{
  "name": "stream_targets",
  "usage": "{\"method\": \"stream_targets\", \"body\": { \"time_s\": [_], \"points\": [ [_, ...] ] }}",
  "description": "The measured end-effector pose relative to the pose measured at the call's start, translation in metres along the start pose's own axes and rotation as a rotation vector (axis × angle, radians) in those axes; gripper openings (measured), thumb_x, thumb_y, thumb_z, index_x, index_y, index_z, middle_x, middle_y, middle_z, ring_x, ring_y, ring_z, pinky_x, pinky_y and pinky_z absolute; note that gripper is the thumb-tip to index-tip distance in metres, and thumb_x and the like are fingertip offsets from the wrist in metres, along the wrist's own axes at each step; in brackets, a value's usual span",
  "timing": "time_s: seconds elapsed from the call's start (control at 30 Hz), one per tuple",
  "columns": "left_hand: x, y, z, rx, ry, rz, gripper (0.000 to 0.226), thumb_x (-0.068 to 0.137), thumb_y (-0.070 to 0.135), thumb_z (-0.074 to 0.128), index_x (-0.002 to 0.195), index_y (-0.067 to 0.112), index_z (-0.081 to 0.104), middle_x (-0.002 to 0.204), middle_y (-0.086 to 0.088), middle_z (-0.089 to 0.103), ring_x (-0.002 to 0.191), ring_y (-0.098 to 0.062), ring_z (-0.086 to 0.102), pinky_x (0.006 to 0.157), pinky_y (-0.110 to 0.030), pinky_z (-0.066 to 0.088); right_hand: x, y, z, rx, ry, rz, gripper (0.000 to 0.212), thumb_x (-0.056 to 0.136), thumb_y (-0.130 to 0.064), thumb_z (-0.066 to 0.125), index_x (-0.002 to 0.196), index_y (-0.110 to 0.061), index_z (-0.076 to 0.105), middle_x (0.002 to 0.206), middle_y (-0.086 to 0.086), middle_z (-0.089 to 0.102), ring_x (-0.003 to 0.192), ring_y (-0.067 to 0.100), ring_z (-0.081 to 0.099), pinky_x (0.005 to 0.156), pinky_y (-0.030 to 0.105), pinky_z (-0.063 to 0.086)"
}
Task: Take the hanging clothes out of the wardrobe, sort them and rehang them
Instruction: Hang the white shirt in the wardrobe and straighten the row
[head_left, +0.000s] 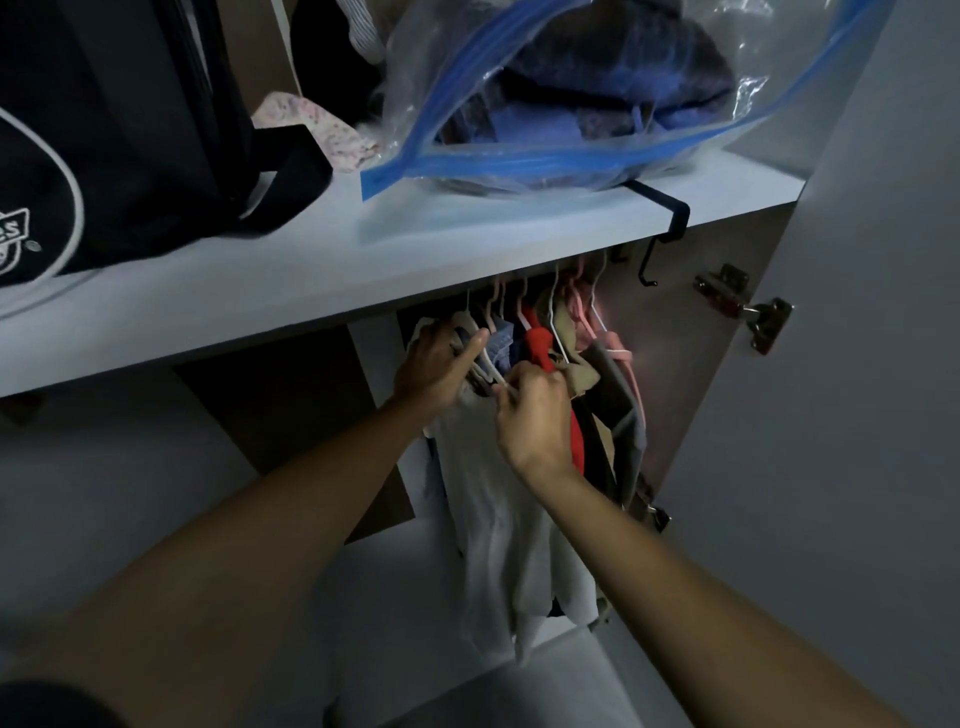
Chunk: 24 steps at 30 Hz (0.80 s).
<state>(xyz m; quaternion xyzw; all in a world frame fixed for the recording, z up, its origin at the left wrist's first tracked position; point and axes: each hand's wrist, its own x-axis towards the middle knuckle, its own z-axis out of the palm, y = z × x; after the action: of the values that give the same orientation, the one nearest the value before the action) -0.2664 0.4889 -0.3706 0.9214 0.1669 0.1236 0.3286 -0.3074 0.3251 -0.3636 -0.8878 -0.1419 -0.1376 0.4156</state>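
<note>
At mid-frame I have both hands in the hanging clothes (550, 364) under the shelf (322, 270): my left hand (434, 371) clutches the white shirt (483, 499) by its shoulder, my right hand (530, 415) pinches its hanger (493, 371), probably to unhook it. A dark bag (104, 135) upper left and a plastic bag (597, 98) of clothes sit on that pale shelf inside the dim wardrobe.

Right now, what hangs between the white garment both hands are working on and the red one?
In the head view, a blue denim-looking garment on a white hanger hangs between the white garment and the red garment.
</note>
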Motion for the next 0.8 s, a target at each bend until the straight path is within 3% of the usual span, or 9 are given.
{"method": "stream_targets", "body": {
  "time_s": [0.1, 0.27, 0.5, 0.8],
  "points": [
    [0.0, -0.016, -0.004, -0.073, -0.002, 0.013, 0.097, 0.078, 0.097, 0.027, 0.146, 0.032, 0.051, 0.148, -0.004, 0.053, 0.137, -0.028, 0.051, 0.112, -0.047, 0.043, -0.01, -0.009, 0.014, 0.044, -0.026, 0.017, 0.006, 0.097, -0.01, 0.069, 0.093, -0.01, 0.064, 0.094, 0.009, 0.069, 0.097, 0.027, 0.058, 0.076, 0.033, 0.041],
    [0.013, -0.032, -0.008, -0.071, -0.033, 0.032, 0.097, 0.077, 0.102, 0.025, 0.145, 0.038, 0.05, 0.149, 0.001, 0.053, 0.139, -0.024, 0.049, 0.114, -0.049, 0.041, -0.011, -0.015, 0.021, 0.055, -0.006, 0.029, 0.003, 0.099, -0.009, 0.066, 0.097, -0.009, 0.065, 0.098, 0.011, 0.068, 0.096, 0.022, 0.051, 0.074, 0.027, 0.03],
    [0.018, -0.012, 0.003, -0.132, -0.077, 0.07, 0.09, 0.076, 0.1, 0.032, 0.141, 0.041, 0.053, 0.146, 0.001, 0.055, 0.135, -0.023, 0.052, 0.112, -0.044, 0.042, 0.005, 0.01, 0.019, 0.009, 0.018, 0.029, 0.007, 0.096, -0.007, 0.067, 0.091, -0.008, 0.062, 0.093, 0.012, 0.067, 0.097, 0.032, 0.058, 0.075, 0.034, 0.039],
    [0.017, -0.02, 0.014, -0.031, -0.104, 0.065, 0.08, 0.096, 0.079, 0.042, 0.16, 0.032, 0.033, 0.165, -0.004, 0.036, 0.148, -0.028, 0.039, 0.111, -0.042, 0.036, -0.003, 0.024, 0.028, -0.015, -0.032, 0.024, 0.009, 0.098, -0.01, 0.063, 0.094, -0.016, 0.057, 0.091, 0.006, 0.068, 0.087, 0.027, 0.063, 0.079, 0.045, 0.052]
  ]
}}
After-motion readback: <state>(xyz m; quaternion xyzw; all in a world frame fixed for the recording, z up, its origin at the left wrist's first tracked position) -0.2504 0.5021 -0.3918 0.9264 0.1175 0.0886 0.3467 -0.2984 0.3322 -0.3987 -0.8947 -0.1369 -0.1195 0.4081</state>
